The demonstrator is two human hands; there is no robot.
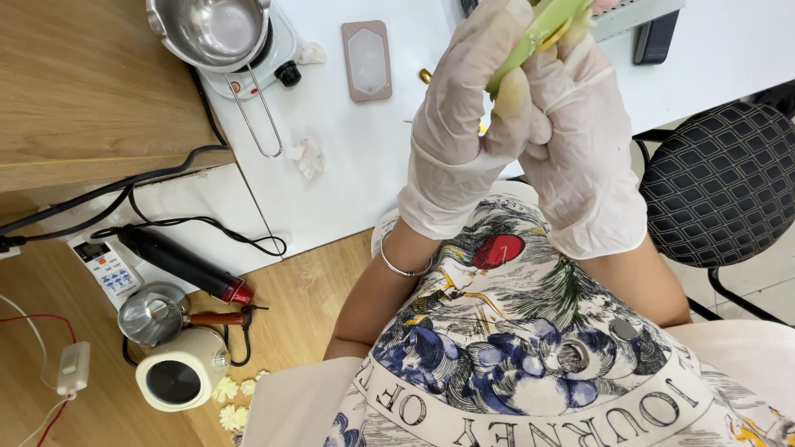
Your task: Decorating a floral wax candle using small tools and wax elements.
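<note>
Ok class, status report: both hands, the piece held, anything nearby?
Left hand and right hand, gloved, both gripping green strip. Raised above white table. Nothing between them.

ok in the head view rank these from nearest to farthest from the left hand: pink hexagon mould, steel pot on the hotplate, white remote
From the left hand:
1. Pink hexagon mould, just left of it on the white table.
2. Steel pot, farther left, at the top edge.
3. White remote, far lower left, on the lower surface.

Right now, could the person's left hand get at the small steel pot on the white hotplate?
Probably not at once: the left hand and right hand both grip a green tool. The steel pot stands uncovered on the white table, nothing between.
</note>
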